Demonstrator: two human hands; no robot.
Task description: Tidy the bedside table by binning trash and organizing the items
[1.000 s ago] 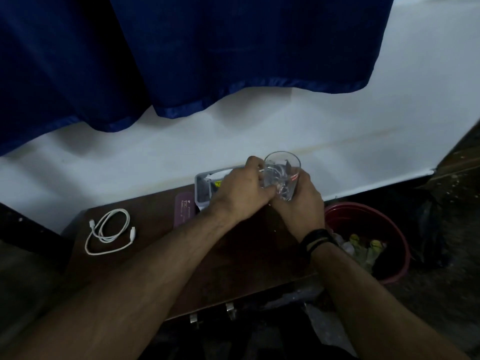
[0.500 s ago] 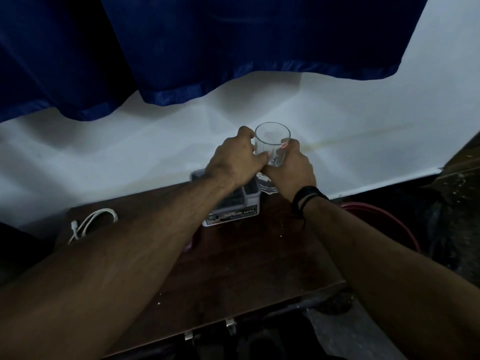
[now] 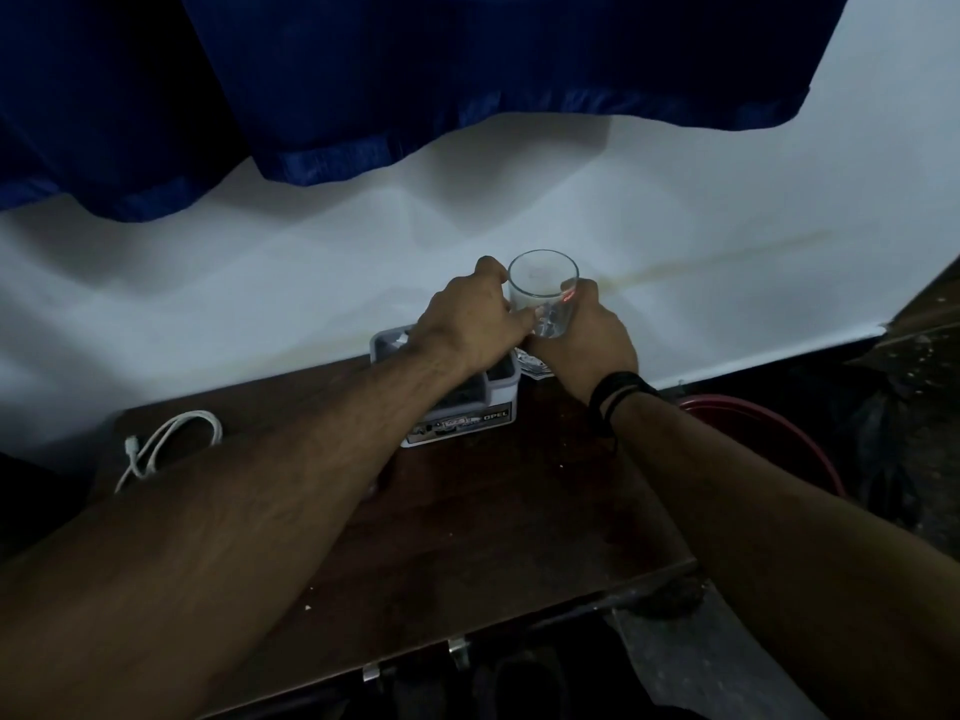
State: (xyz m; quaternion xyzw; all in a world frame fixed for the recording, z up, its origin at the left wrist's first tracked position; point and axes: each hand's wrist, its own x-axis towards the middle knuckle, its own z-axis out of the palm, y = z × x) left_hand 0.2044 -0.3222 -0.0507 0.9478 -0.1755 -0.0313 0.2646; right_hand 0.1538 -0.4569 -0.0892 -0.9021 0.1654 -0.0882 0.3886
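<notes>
A clear drinking glass (image 3: pixel 542 291) stands upright at the back of the dark wooden bedside table (image 3: pixel 483 517), close to the white wall. My left hand (image 3: pixel 470 324) grips its left side and my right hand (image 3: pixel 587 337) grips its right side, fingers curled round it. A white plastic organiser box (image 3: pixel 462 418) with a printed label sits just left of the glass, partly under my left wrist. Something small and pale (image 3: pixel 535 367) lies on the table beneath the glass; I cannot tell what it is.
A coiled white cable (image 3: pixel 166 444) lies at the table's back left corner. A red bin (image 3: pixel 769 433) stands on the floor to the right of the table. A blue curtain (image 3: pixel 415 75) hangs above the wall.
Both hands have carried the glass further back toward the wall, beside the white box. The view has tilted up, so the bin's contents are out of sight.
</notes>
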